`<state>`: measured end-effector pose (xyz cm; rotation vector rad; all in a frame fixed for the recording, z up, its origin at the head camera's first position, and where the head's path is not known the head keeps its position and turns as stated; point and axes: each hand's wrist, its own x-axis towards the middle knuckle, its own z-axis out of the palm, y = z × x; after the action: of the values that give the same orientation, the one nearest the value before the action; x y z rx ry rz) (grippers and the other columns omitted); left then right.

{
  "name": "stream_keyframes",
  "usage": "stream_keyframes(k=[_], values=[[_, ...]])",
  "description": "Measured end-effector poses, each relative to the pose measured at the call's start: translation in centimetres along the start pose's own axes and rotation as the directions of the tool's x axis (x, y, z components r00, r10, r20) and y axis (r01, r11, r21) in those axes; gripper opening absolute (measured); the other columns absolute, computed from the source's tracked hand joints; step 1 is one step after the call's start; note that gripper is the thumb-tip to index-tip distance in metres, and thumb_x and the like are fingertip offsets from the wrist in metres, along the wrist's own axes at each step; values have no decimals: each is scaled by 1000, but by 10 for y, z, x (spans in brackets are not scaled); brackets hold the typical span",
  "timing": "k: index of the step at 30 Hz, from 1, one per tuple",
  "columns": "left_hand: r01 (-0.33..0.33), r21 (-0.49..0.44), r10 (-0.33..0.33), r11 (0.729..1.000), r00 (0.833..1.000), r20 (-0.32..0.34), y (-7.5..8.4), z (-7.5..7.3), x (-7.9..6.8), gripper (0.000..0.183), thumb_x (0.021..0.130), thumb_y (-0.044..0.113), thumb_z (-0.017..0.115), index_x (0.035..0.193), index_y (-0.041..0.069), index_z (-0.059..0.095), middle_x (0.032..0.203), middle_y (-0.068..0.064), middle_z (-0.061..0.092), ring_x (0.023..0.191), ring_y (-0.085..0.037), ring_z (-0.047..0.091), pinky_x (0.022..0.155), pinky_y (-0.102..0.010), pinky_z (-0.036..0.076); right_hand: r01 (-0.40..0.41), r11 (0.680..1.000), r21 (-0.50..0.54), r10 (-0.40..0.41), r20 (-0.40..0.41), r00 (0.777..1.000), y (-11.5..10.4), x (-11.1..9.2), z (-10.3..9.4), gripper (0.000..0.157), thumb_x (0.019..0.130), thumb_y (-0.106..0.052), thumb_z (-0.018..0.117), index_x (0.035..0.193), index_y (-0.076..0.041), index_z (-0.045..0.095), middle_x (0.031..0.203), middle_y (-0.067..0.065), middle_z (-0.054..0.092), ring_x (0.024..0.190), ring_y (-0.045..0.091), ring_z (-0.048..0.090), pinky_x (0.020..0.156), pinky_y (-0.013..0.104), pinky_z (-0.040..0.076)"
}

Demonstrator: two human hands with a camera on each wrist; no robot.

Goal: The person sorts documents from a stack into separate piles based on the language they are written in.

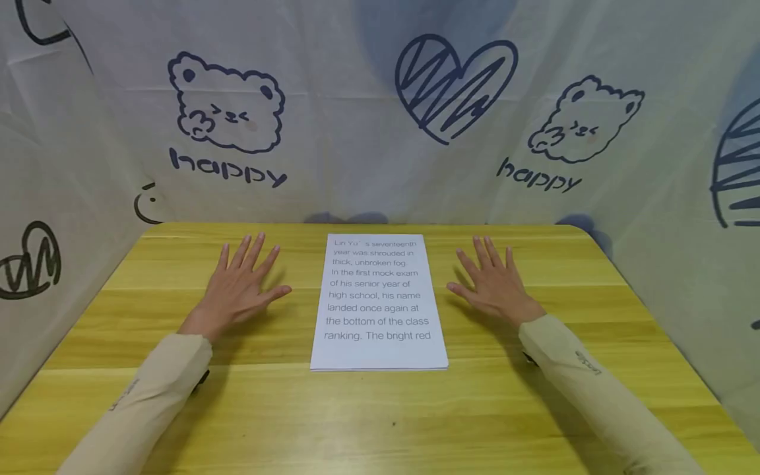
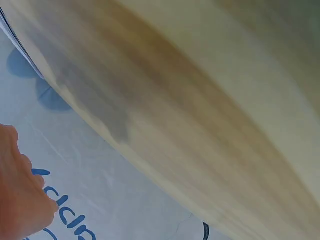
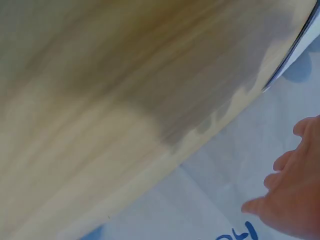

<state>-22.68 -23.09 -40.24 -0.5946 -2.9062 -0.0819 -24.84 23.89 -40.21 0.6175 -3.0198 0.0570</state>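
A white stack of printed paper [image 1: 380,353] lies flat in the middle of the wooden table, its large English text facing me. To its left, my left hand [image 1: 240,287] is spread with fingers straight and apart, a shadow beside it. On the other side of the paper, my right hand [image 1: 493,284] is spread the same way, palm down. Neither hand touches the paper or holds anything. In the left wrist view the left hand [image 2: 22,195] shows at the lower left; in the right wrist view the right hand [image 3: 295,185] shows at the lower right.
The yellow wood-grain table [image 1: 267,422] ends at a white cloth [image 1: 344,152] with drawn bears, hearts and the word "happy". The cloth also hangs along both sides. Beige sleeves [image 1: 148,389] cover both forearms.
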Motion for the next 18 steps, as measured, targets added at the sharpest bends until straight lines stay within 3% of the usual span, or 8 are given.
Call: stream_keyframes(k=[4,6,9,11,13,18], values=[[21,-61,-19,998,999,27,3,-3,0,85,96,65,31,152,2,23,157,-26,6,142,-44,4,111,-61,-1,1,994,111,-4,31,1000,-3,-1,-2,79,98,-57,39,154,-5,18,157,27,0,143,41,-3,109,63,0],[37,-138,-31,990,999,42,6,-3,0,82,98,60,31,153,0,19,157,-26,1,143,-44,-1,111,-60,-2,-14,984,178,6,47,999,-5,-2,-2,80,98,-56,39,154,-4,15,157,26,-1,143,41,-2,111,61,3],[57,-288,-43,956,998,54,12,-6,2,80,100,53,36,153,-1,10,157,-23,-8,143,-41,-7,112,-58,-2,-54,955,293,35,68,997,-7,-1,-2,80,98,-52,43,154,-4,12,158,24,-1,143,41,2,111,59,10],[78,-399,-57,914,996,63,18,-8,4,82,100,49,40,153,0,3,157,-19,-13,143,-39,-9,112,-57,-1,-75,925,373,52,71,996,-9,0,-3,78,99,-45,47,154,-3,12,158,23,2,143,41,6,111,58,13],[108,-509,-75,854,994,84,25,-11,7,84,100,46,44,153,2,-4,157,-16,-18,143,-39,-10,111,-58,0,-91,887,453,70,62,996,-12,2,-5,74,100,-37,51,154,-1,14,158,23,8,143,41,11,111,57,15],[185,-682,-123,708,983,139,40,-16,15,83,101,40,47,152,1,-6,156,-17,-18,142,-42,-6,111,-59,4,-132,783,608,128,51,990,-18,5,-10,67,100,-25,52,152,1,19,154,24,24,137,40,29,108,53,28]])
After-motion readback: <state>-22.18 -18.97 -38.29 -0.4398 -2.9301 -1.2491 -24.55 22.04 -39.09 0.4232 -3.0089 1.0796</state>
